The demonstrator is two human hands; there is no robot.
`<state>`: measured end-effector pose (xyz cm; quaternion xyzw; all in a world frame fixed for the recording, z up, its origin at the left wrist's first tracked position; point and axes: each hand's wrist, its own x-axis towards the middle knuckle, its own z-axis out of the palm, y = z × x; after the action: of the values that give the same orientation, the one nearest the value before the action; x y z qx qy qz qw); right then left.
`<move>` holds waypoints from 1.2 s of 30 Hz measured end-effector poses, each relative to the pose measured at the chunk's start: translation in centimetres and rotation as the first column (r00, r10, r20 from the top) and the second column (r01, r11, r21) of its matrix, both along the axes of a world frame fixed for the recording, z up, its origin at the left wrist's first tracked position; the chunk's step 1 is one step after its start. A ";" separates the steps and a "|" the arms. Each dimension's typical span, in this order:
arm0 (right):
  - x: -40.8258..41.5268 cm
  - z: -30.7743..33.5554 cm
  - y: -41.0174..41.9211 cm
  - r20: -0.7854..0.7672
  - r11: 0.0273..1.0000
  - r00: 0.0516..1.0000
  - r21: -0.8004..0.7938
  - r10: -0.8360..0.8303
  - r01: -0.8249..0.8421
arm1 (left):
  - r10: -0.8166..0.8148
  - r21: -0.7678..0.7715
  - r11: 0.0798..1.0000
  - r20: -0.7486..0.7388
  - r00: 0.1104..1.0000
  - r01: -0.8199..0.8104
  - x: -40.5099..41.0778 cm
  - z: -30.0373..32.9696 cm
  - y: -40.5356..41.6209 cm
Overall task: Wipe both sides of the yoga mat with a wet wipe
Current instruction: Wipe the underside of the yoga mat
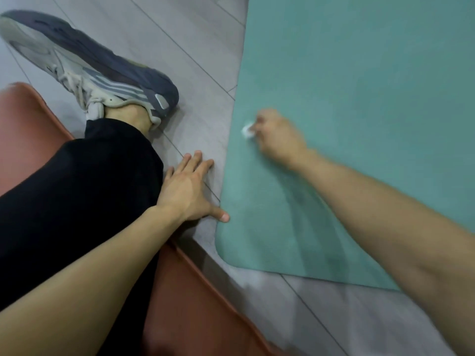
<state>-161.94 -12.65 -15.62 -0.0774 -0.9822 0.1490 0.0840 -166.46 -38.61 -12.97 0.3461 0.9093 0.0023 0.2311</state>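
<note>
Right hand [276,136] grips wipe [247,131] on mat [359,98]; left hand [189,190] flat on floor [200,73] beside shoe [102,68].

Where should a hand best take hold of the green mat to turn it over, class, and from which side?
Probably at the rounded near corner of the yoga mat, coming in from the floor side. The mat lies flat, its left edge is bare, and the left hand rests spread on the floor there, thumb at that edge.
</note>
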 end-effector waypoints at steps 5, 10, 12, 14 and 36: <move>2.3 0.9 -3.6 -0.073 0.974 0.982 -0.160 -0.174 0.160 | -0.001 -0.020 1.000 0.004 1.000 0.001 -0.1 0.3 0.0; 9.0 0.3 -6.2 -0.071 0.880 0.880 -0.048 0.470 -0.473 | 0.018 0.000 1.000 -0.009 1.000 -0.018 0.0 0.2 0.0; 4.9 -0.3 0.1 -0.154 0.995 0.983 0.008 0.101 -0.101 | 0.028 -0.007 1.000 0.005 1.000 -0.028 0.1 0.3 0.2; 1.8 -0.2 5.0 -0.114 0.947 0.940 -0.066 -0.321 0.315 | 0.031 -0.017 0.999 0.015 0.999 -0.031 0.0 0.5 0.2; 12.6 0.9 -9.2 -0.091 0.925 0.929 -0.095 0.360 -0.368 | -0.268 0.020 0.962 -0.084 0.960 0.271 0.6 2.3 2.4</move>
<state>-149.29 -21.83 -14.75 0.1069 -0.9661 0.2188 0.0855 -165.81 -36.21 -10.63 0.4701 0.8621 -0.0288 0.1868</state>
